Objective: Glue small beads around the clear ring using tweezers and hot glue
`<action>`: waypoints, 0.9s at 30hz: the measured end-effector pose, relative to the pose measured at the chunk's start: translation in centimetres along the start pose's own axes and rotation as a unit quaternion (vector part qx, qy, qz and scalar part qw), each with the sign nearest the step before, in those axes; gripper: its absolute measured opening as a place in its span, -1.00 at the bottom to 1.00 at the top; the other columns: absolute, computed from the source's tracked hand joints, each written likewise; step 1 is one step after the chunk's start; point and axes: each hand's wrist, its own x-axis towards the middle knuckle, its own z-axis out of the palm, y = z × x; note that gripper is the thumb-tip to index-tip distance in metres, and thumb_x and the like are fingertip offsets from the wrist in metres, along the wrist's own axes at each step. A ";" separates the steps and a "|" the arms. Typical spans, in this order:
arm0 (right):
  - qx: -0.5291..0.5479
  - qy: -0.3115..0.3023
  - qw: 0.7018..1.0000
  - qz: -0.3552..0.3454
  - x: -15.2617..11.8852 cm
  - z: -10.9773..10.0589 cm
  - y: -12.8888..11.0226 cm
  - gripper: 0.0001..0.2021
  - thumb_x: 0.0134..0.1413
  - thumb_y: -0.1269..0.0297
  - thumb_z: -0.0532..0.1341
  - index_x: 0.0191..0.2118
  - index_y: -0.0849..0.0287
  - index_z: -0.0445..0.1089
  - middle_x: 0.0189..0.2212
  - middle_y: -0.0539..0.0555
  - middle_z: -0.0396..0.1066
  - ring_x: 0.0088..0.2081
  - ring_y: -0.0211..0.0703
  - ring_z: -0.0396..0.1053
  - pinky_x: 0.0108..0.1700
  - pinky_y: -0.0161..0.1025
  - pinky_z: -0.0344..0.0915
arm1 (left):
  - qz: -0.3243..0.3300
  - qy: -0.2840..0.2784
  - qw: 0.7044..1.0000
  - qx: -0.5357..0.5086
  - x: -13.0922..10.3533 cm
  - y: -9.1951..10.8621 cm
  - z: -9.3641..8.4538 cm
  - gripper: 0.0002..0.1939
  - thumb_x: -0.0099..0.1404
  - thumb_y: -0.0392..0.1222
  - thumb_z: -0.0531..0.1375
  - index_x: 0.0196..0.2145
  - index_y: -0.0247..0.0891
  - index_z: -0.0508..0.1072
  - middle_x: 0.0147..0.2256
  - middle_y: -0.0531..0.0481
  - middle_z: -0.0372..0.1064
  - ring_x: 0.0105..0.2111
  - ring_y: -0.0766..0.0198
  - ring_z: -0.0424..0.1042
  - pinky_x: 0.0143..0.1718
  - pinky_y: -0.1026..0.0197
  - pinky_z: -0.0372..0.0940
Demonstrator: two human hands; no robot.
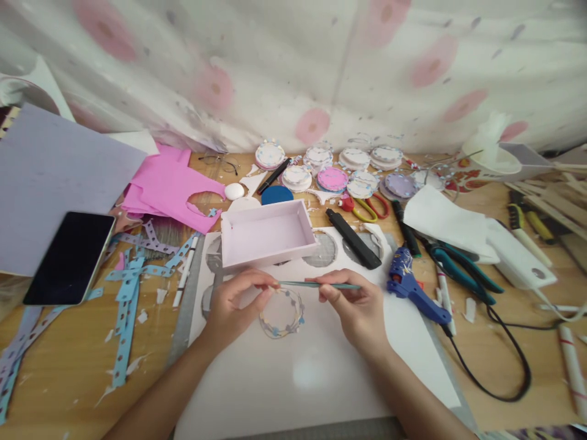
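Note:
Between thumb and fingers, my right hand point(352, 302) grips slim teal tweezers point(300, 283) that point left. Their tips meet the fingertips of my left hand point(243, 298), which is pinched closed; whatever sits in that pinch is too small to make out. Just below my left fingertips is a thin wire ring point(300, 305) dotted with small blue, grey and cream pieces, over a white sheet point(284, 379). Whether my left fingers touch the ring I cannot tell. Behind both hands stands a shallow pale pink box point(268, 238).
Along the back sit several decorated discs point(332, 179). On the right lie a blue glue gun point(415, 287) with its cord, teal-handled pliers point(468, 266) and a black pen-like tool point(353, 238). Leftward are a phone point(71, 258), pink foam sheets point(169, 189) and punched blue strips point(128, 305).

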 end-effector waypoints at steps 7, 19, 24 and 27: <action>0.030 0.039 0.999 -0.019 0.3 -0.5 0.5 -0.93 0.02 0.25 0.37 -0.38 0.10 0.54 -0.38 0.08 0.61 -0.54 -0.25 0.42 -0.48 -0.29 0.40 | 0.068 -0.099 0.962 0.246 -0.9 2.2 -0.2 -0.24 -0.01 0.12 0.38 0.10 -0.20 0.32 0.02 -0.20 0.33 0.02 -0.12 0.31 0.03 -0.08 0.25; 0.062 0.051 0.996 -0.029 0.4 -1.0 0.5 -0.96 0.01 0.27 0.38 -0.36 0.06 0.56 -0.40 0.03 0.59 -0.52 -0.30 0.41 -0.46 -0.36 0.38 | 0.045 -0.309 0.896 0.316 0.8 4.2 -1.6 -0.40 0.19 -0.34 0.18 0.19 -0.12 0.25 0.19 -0.10 0.23 0.19 0.05 0.23 0.20 0.01 0.18; 0.055 0.057 0.996 -0.040 0.4 -0.9 -0.1 -0.98 0.00 0.29 0.38 -0.39 0.06 0.56 -0.43 0.01 0.58 -0.53 -0.32 0.42 -0.48 -0.39 0.38 | 0.031 -0.351 0.876 0.330 1.8 5.4 -2.1 -0.17 0.11 -0.45 0.13 0.31 -0.03 0.08 0.33 -0.04 0.03 0.30 0.06 0.07 0.28 -0.03 0.09; 0.040 0.061 0.996 -0.057 0.3 -0.9 -0.5 -0.98 0.01 0.31 0.37 -0.40 0.08 0.54 -0.44 0.02 0.58 -0.53 -0.29 0.43 -0.49 -0.37 0.39 | 0.042 -0.337 0.883 0.323 1.8 5.9 -2.4 -0.09 0.09 -0.35 0.25 0.34 -0.03 0.01 0.36 -0.06 -0.04 0.32 0.01 0.02 0.30 -0.06 0.05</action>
